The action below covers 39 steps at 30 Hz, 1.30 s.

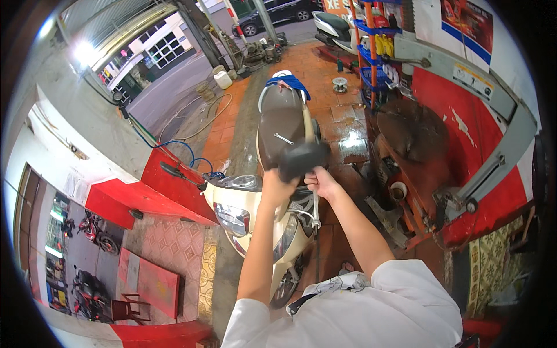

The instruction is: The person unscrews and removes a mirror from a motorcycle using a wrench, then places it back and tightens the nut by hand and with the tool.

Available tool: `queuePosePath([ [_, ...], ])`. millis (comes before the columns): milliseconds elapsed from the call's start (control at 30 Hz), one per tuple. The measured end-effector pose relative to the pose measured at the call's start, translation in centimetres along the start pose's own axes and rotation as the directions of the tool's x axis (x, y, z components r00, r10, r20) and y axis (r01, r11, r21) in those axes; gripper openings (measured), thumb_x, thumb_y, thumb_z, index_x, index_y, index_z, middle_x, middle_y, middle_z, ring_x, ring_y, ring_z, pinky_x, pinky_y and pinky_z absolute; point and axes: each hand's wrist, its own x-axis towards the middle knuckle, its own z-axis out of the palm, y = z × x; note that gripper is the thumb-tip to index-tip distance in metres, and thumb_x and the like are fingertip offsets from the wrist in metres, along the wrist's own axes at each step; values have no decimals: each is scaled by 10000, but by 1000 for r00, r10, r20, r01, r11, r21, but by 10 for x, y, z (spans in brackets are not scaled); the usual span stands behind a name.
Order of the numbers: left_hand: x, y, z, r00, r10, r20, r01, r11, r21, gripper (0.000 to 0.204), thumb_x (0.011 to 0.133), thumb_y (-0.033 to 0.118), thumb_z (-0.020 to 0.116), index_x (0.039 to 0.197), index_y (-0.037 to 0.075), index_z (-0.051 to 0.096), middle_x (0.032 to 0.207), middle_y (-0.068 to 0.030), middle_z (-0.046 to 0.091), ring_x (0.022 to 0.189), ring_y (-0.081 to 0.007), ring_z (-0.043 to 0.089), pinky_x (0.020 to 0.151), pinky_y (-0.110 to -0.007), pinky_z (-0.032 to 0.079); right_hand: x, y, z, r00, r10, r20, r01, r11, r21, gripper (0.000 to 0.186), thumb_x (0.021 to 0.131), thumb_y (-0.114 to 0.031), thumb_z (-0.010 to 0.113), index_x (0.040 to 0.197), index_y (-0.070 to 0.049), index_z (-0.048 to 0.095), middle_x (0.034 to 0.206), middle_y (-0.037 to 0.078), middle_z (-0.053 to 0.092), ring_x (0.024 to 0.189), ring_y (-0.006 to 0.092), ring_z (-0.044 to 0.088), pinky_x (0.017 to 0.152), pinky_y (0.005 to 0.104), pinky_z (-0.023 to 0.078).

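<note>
My left hand point(279, 187) is closed around the near side of a black rear-view mirror point(303, 159), which is blurred and held above the front of a cream scooter point(235, 200). At the mirror's lower right edge, the fingers of my right hand point(322, 182) are pinched together on it; their exact grip is partly hidden. Just under that hand a silver bar with a rounded end point(316, 211) points down. On the brown scooter seat point(281, 119), beyond the mirror, lies a silver spanner point(283, 138). A blue cloth point(297, 86) drapes over the rear grab rail.
Another black mirror point(171, 169) sticks out left of the scooter. To the right stand a round brown stool top point(413, 130), an orange-framed rack point(371, 52) with bottles, and a grey metal arm point(499, 145). A hose point(217, 110) and a white jug point(223, 79) lie beyond.
</note>
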Motion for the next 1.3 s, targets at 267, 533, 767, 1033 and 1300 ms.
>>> queuePosePath([
  [267, -73, -53, -34, 691, -690, -216, 219, 485, -847, 134, 942, 129, 650, 890, 19, 595, 955, -123, 668, 843, -161, 639, 797, -311, 527, -3, 2, 3, 999, 39, -6, -39, 999, 5, 257, 923, -246, 601, 738, -181, 435, 552, -98, 252, 450, 41, 236, 407, 226, 156],
  [533, -26, -10, -11, 989, 49, 139, -53, 998, 22, 176, 870, 156, 733, 894, -6, 669, 771, -76, 717, 668, -204, 680, 631, -324, 536, 1, 6, -11, 999, -35, 5, 35, 999, -26, 257, 938, -239, 572, 734, -195, 422, 539, -102, 227, 442, 42, 242, 400, 233, 152],
  [767, -20, -39, -8, 842, -526, -121, 274, 609, -744, 183, 955, 148, 653, 1051, -2, 610, 800, -49, 656, 744, -115, 641, 703, -257, 509, -9, -2, 6, 999, 12, -53, -14, 999, -39, 244, 935, -240, 577, 744, -180, 438, 532, -96, 264, 435, 44, 245, 397, 237, 156],
  [1033, -89, -62, -42, 829, -534, -166, 124, 465, -876, 125, 956, 58, 619, 1072, 12, 614, 936, -56, 669, 910, -167, 634, 863, -314, 496, -10, 5, 15, 999, 16, -49, -17, 999, -29, 259, 946, -250, 570, 750, -167, 423, 531, -99, 265, 418, 43, 243, 389, 238, 145],
  [1300, -85, -18, -42, 996, -71, 56, 81, 978, -195, 187, 904, 13, 640, 1083, -34, 668, 1009, -119, 701, 998, -226, 654, 903, -323, 486, -12, 7, 17, 1000, -18, -15, 16, 994, -110, 297, 953, -232, 553, 705, -183, 397, 527, -100, 246, 427, 39, 221, 396, 242, 143],
])
